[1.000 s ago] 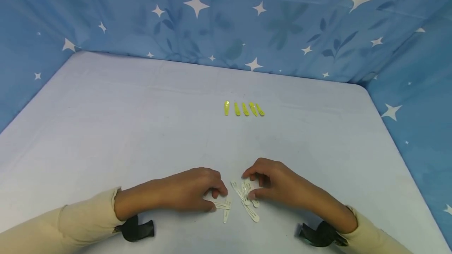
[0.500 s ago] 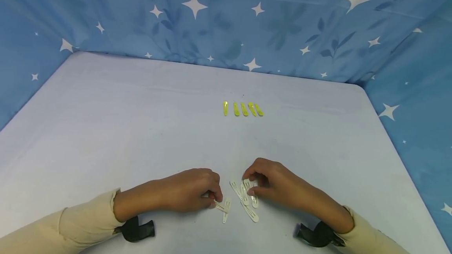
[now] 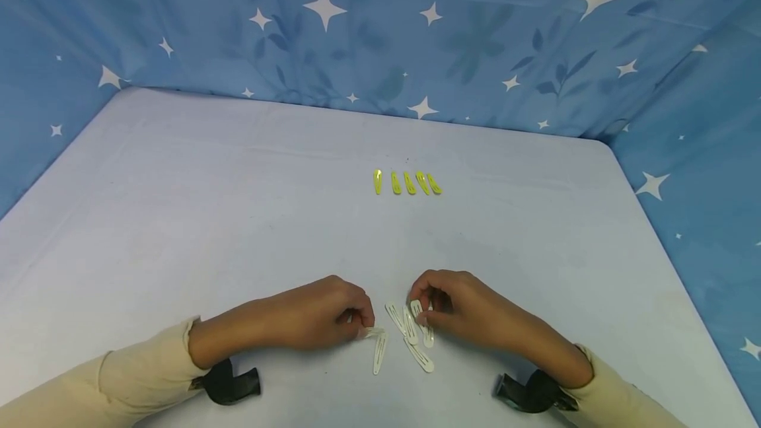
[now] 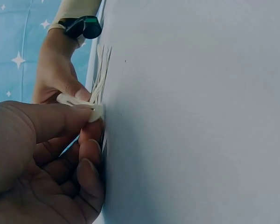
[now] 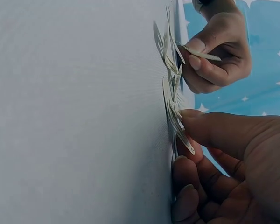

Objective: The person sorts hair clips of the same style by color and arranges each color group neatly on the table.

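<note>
My left hand [image 3: 315, 314] pinches a cream-white snap hair clip [image 4: 67, 99] between thumb and fingertips, just above the table. Below it, one white clip [image 3: 379, 353] lies nearly upright in the head view. To its right is a loose, overlapping group of white clips [image 3: 410, 327]. My right hand [image 3: 472, 309] curls over the right side of this group. Its thumb and forefinger pinch a white clip [image 5: 185, 143], seen in the right wrist view. Other clips beneath that hand are partly covered.
A spaced row of several yellow hair clips [image 3: 409, 183] lies farther back on the white tabletop [image 3: 238, 216]. Blue star-patterned cloth [image 3: 368, 32] hangs behind the table and along its sides. Each wrist wears a black camera [image 3: 228, 385].
My left hand has closed on its clip and swung it upward, off the clip it crossed. The right hand shifts slightly, lifting and turning a clip among the group.
</note>
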### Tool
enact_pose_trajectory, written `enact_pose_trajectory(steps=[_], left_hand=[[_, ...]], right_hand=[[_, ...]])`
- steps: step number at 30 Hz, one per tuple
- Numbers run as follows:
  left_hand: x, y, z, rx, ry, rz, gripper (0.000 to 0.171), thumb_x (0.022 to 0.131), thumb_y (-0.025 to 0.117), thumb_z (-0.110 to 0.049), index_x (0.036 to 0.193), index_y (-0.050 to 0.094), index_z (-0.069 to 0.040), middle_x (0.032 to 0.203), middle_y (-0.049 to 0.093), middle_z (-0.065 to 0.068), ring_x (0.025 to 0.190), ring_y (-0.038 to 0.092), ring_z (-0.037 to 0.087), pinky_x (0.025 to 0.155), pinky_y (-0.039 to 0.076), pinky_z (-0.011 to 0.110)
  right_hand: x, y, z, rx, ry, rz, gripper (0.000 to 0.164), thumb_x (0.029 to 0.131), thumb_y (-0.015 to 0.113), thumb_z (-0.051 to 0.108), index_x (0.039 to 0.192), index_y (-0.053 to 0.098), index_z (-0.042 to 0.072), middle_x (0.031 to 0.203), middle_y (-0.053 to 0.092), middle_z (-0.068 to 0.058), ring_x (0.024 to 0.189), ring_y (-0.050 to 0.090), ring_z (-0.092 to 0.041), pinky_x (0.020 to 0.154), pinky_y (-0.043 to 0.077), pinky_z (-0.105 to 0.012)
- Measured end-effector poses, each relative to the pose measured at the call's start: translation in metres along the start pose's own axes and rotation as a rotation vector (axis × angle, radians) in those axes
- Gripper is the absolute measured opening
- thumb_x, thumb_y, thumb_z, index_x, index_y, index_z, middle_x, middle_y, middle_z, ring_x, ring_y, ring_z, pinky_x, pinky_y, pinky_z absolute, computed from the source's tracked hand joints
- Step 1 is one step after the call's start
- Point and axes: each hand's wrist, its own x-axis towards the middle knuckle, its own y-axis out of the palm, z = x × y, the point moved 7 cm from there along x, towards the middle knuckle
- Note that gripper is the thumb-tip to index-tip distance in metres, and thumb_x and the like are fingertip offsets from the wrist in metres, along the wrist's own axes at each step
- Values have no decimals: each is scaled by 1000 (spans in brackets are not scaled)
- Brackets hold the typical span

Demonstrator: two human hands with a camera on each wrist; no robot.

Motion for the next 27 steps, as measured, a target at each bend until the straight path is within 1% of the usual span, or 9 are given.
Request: enact_pose_trajectory(steps=[5,8,11,13,17,20,22,23,27], left_hand=[[1,-3,4,-56,-50,7,14,89,65,-2,88,68,-16,72,58,-15,63,50,-1,62,47,20],[2,-4,6,-114,-67,12,13,89,64,-2,89,66,-14,69,60,-13,63,54,0,61,48,21],[3,-5,7,-176,-70,9,13,91,61,0,91,66,-12,65,61,-10,64,60,1,60,48,21],[4,-6,7,-177,-66,-9,15,91,59,1,90,66,-12,63,59,-10,62,58,0,58,47,21],[7,-11,8,-116,-46,-71,16,89,60,-1,88,70,-14,67,58,-12,61,49,0,58,46,21],[9,-15,7,-104,-33,-106,13,88,64,-1,89,72,-12,71,60,-13,64,52,2,61,48,22],[10,-17,7,-115,-29,-116,13,88,66,-1,95,72,-10,72,60,-13,65,53,2,62,49,22],[11,-18,6,-120,-21,-119,16,88,66,0,100,72,-8,73,60,-13,66,53,2,63,49,23],[13,-21,5,-121,8,-136,34,89,63,4,123,64,-2,76,61,-12,65,51,3,61,47,22]], right_hand=[[1,-1,0,30,-46,-11,22,85,74,5,100,65,18,83,58,12,71,53,-7,61,47,-24],[1,-2,-1,56,-59,-25,20,87,72,4,99,65,18,82,59,10,72,54,-9,62,47,-24],[0,-4,-3,95,-45,-42,17,89,69,5,97,65,19,83,61,8,74,57,-11,65,49,-25],[0,-6,-4,128,-31,-49,14,90,69,7,97,65,19,84,62,7,76,58,-13,67,49,-26],[1,-8,-5,187,-27,-51,11,91,68,8,97,65,17,87,63,4,78,59,-15,69,50,-28],[1,-9,-4,220,-41,-54,9,92,68,8,97,65,15,89,63,4,79,60,-16,70,51,-29],[2,-10,-4,233,-53,-64,9,92,68,8,97,65,15,89,63,4,78,60,-16,70,51,-29],[2,-10,-4,239,-60,-73,9,92,68,8,97,65,15,89,63,3,77,60,-16,69,51,-29],[4,-14,-3,242,-85,-121,9,91,69,8,96,66,14,87,63,2,73,60,-17,65,52,-30]])
